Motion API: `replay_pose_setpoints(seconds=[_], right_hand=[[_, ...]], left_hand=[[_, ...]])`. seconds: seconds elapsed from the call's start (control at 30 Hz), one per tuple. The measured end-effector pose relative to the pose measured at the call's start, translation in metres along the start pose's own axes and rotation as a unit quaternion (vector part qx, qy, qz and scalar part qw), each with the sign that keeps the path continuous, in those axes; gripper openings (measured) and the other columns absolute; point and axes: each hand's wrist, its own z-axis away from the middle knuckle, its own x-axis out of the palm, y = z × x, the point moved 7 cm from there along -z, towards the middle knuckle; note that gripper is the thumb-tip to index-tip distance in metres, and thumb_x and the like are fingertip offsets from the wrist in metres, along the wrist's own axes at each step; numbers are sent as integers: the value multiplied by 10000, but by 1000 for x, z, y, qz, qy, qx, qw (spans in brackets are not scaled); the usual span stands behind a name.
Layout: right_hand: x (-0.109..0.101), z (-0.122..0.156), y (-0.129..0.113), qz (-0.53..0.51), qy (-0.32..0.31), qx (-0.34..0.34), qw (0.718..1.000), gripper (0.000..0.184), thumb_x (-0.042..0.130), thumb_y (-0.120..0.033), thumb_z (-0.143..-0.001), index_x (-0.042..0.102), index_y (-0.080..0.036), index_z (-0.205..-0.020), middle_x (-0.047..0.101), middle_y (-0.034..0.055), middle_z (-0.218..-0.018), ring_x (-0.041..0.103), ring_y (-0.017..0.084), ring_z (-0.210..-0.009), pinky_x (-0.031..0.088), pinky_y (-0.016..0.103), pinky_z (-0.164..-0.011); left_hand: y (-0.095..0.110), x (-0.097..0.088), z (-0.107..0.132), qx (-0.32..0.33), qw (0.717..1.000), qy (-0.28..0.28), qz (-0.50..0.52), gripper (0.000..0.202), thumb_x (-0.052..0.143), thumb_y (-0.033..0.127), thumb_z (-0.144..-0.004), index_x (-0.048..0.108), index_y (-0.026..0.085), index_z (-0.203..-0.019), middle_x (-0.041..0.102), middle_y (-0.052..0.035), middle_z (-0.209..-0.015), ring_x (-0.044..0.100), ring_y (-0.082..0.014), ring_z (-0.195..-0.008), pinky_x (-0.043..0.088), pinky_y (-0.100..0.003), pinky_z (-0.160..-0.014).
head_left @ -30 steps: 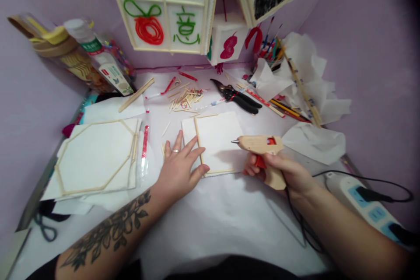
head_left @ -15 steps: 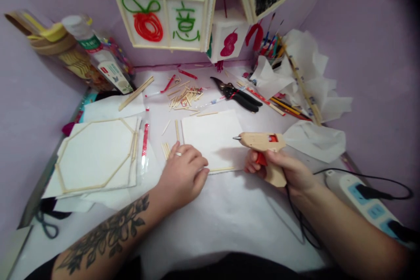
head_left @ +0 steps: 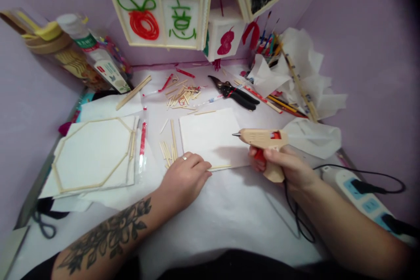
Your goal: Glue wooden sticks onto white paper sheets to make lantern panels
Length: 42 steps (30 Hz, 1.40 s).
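My right hand (head_left: pixel 278 162) grips a beige hot glue gun (head_left: pixel 262 138) with a red trigger, its metal nozzle pointing left above a white square board (head_left: pixel 210 133). My left hand (head_left: pixel 187 177) rests at the board's near left corner, fingers bent and close together. Its thumb and fingertips pinch at the end of a thin wooden stick (head_left: pixel 220 167) lying along the near edge; the rest of that end is hidden. Beside the hand lie several short sticks (head_left: pixel 168 152). Another stick (head_left: pixel 205 112) lies at the board's far edge.
To the left, a stick octagon (head_left: pixel 101 184) lies on stacked white sheets. Behind the board are cut stick pieces (head_left: pixel 183 96) and black-handled pruning shears (head_left: pixel 234 92). Bottles (head_left: pixel 111 74) stand back left. A power strip (head_left: pixel 367 203) with cords sits right. Decorated lanterns (head_left: pixel 160 46) hang overhead.
My left hand has shifted slightly right and down, uncovering more of the short sticks beside it. The glue gun stays over the board's right side; the whole view has shifted a little.
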Motion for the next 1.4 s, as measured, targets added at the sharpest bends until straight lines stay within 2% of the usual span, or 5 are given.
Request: replay_pose_setpoints(seconds=[0.17, 0.33, 0.5, 0.73, 1.4], right_hand=[[0, 7, -4, 172, -41, -22, 984, 272, 769, -484, -706, 752, -238, -819, 712, 42, -753, 619, 202, -650, 496, 311, -564], [12, 15, -3, 352, -81, -20, 932, 245, 710, -484, -756, 760, -251, -814, 738, 41, -754, 665, 233, -657, 526, 326, -560], [36, 18, -6, 446, -107, -104, 883, 205, 664, -417, -807, 776, -266, -888, 739, 57, -786, 675, 252, -710, 544, 357, -650], [51, 19, 7, 478, -118, -121, 862, 258, 603, -397, -858, 762, -261, -1010, 749, 67, -861, 685, 248, -773, 547, 377, -719], [53, 18, 10, 473, -120, -127, 864, 290, 618, -373, -852, 760, -266, -1081, 766, 62, -884, 703, 245, -783, 558, 382, -748]], left_hand=[[2, -3, 2, 7, 999, 24, -32, 165, 464, 148, -936, 617, 160, -877, 643, -56, -785, 569, -195, -748, 507, -340, -686], [-4, -7, 4, 3, 999, 48, -9, 162, 398, 77, -884, 529, 172, -869, 609, -45, -735, 534, -175, -661, 471, -312, -601], [-10, 0, 5, -11, 998, 34, 42, 148, 400, 86, -884, 518, 172, -914, 615, -56, -796, 562, -180, -740, 502, -315, -659], [-12, 6, 5, -22, 998, 24, 60, 142, 412, 110, -910, 542, 165, -920, 630, -56, -811, 580, -186, -771, 507, -327, -700], [-18, 12, 6, -62, 996, -24, 64, 155, 399, 166, -928, 553, 180, -924, 641, -57, -827, 581, -201, -793, 491, -350, -712]])
